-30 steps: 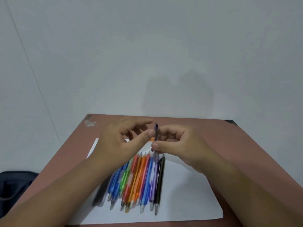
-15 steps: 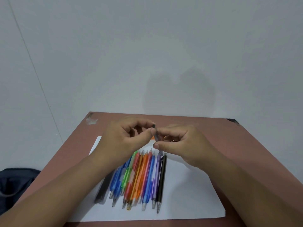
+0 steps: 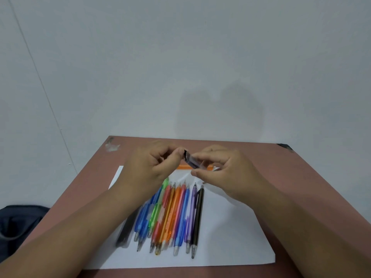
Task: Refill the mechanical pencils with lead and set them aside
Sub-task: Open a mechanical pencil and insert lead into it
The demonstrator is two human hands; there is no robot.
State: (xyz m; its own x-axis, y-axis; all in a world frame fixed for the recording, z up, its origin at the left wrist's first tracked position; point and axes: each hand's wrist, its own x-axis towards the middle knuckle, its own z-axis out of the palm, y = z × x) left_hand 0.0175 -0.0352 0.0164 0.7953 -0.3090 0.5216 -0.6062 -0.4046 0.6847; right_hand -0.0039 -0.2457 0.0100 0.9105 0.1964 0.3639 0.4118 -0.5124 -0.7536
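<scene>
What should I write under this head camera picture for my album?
Two hands, left hand and right hand, hold a small lead case above colorful mechanical pencils on white paper.

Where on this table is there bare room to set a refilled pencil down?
Bare white paper lies right of the black pencil, up to the right forearm, and along its near edge. The row of pencils crowds the paper's left half, under the left forearm.

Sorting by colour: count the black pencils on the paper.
2. One black pencil ends the row on the right, beside the purple pencil; a blurred dark pencil lies leftmost, by the forearm. Others may be hidden.
</scene>
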